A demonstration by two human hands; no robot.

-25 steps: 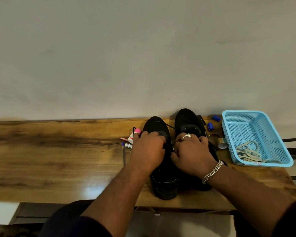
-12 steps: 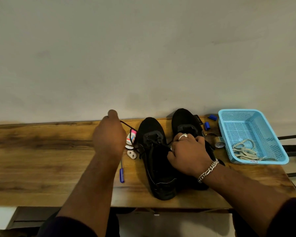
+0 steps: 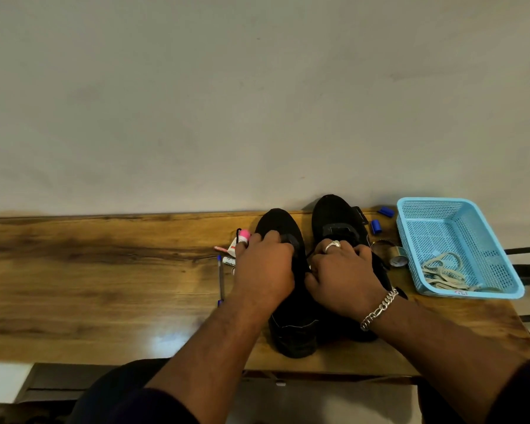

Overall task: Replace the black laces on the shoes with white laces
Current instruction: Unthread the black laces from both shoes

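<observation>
Two black shoes stand side by side on the wooden table (image 3: 104, 270), toes toward the wall: the left shoe (image 3: 291, 328) and the right shoe (image 3: 334, 215). My left hand (image 3: 265, 264) rests on the laced part of the left shoe with its fingers curled over it. My right hand (image 3: 341, 273), with a ring and a chain bracelet, lies across both shoes and pinches a thin black lace (image 3: 309, 254) between them. White laces (image 3: 441, 270) lie coiled in the light blue basket (image 3: 502, 270) at the right.
Left of the shoes lie a blue pen (image 3: 221, 278), a pink-capped tube (image 3: 242, 237) and small packets. Two blue caps (image 3: 376, 226) and a tape roll (image 3: 393, 255) sit between the right shoe and the basket. The wall stands right behind the table.
My left hand, which was raised to the left pulling a black lace out, has come back down onto the left shoe. My right hand stayed on the shoes.
</observation>
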